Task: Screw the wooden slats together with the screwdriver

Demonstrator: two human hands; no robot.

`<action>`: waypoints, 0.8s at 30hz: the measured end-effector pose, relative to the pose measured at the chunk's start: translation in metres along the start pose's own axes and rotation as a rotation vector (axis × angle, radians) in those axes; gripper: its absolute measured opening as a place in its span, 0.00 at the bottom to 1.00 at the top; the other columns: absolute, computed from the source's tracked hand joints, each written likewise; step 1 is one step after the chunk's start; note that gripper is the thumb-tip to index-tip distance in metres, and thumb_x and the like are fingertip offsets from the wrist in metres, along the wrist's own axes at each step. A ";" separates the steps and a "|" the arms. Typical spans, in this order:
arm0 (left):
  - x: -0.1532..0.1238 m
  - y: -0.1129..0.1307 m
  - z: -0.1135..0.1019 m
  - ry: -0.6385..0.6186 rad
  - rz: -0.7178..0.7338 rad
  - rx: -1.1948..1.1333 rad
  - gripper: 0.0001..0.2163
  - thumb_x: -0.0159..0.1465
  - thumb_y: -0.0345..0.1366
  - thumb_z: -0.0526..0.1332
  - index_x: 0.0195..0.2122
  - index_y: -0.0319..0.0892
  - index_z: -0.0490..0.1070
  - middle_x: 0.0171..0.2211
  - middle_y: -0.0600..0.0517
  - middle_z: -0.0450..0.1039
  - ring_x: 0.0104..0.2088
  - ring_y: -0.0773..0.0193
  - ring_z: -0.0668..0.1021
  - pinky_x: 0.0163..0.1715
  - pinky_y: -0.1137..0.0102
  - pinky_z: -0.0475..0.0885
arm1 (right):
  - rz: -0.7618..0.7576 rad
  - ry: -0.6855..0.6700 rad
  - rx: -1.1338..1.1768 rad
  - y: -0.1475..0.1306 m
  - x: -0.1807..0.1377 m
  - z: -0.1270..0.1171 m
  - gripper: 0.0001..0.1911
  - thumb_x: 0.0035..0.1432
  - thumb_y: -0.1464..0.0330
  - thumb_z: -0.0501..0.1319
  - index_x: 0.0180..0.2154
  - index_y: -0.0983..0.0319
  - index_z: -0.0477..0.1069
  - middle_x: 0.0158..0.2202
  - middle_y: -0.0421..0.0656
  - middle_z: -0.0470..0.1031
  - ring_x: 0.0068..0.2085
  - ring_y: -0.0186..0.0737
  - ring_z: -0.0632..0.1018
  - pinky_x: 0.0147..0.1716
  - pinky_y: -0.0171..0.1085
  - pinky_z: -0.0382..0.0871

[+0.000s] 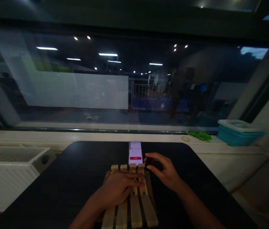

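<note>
A slatted wooden piece (136, 210) with a bend in it lies on the black table, its slats running toward me. My left hand (116, 187) rests across the slats, fingers stretched out flat toward the right. Just off the far right corner of the wood is my right hand (164, 170), its thumb and index finger curved around a small dark thing (149, 161) that I cannot make out. Beyond the slats a phone (135, 152) shows a lit timer screen with a red button.
The black table (84, 165) reaches to a window sill (101, 136). On the sill at right are a teal box (238, 135) with a pale lid, a green cloth (200, 136) and a roll of tape (185, 139). A white radiator (10, 178) stands at left.
</note>
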State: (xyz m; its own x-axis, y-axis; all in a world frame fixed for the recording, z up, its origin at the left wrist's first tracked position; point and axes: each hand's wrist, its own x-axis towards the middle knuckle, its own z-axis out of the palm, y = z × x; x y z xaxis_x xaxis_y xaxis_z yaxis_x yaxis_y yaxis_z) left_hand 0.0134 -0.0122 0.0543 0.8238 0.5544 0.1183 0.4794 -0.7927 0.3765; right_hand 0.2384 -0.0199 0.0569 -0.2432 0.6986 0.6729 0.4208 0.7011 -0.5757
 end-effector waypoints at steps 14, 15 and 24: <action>0.000 -0.002 0.001 -0.009 -0.021 0.037 0.26 0.60 0.25 0.55 0.54 0.62 0.70 0.59 0.62 0.67 0.57 0.62 0.72 0.58 0.63 0.65 | -0.098 -0.025 0.009 -0.002 0.001 0.004 0.15 0.60 0.67 0.60 0.49 0.56 0.72 0.42 0.45 0.79 0.43 0.38 0.80 0.44 0.38 0.76; -0.001 -0.002 0.001 -0.006 -0.018 0.038 0.26 0.60 0.25 0.55 0.55 0.62 0.70 0.59 0.62 0.67 0.58 0.62 0.72 0.58 0.62 0.65 | -0.099 -0.039 0.004 -0.003 0.001 0.003 0.16 0.60 0.67 0.60 0.51 0.56 0.72 0.43 0.46 0.79 0.45 0.39 0.80 0.45 0.39 0.76; -0.001 0.000 0.000 -0.002 -0.025 0.011 0.27 0.60 0.24 0.55 0.54 0.63 0.70 0.59 0.62 0.67 0.55 0.62 0.74 0.58 0.62 0.66 | -0.029 -0.090 -0.046 0.000 -0.001 -0.002 0.19 0.60 0.69 0.59 0.53 0.55 0.70 0.48 0.46 0.80 0.48 0.41 0.81 0.49 0.42 0.76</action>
State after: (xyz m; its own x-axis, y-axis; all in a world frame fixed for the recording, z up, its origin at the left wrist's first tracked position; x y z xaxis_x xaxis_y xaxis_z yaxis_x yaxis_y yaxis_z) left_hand 0.0132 -0.0127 0.0541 0.8120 0.5738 0.1068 0.5035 -0.7812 0.3692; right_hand 0.2404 -0.0208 0.0575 -0.3329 0.6896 0.6431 0.4518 0.7153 -0.5332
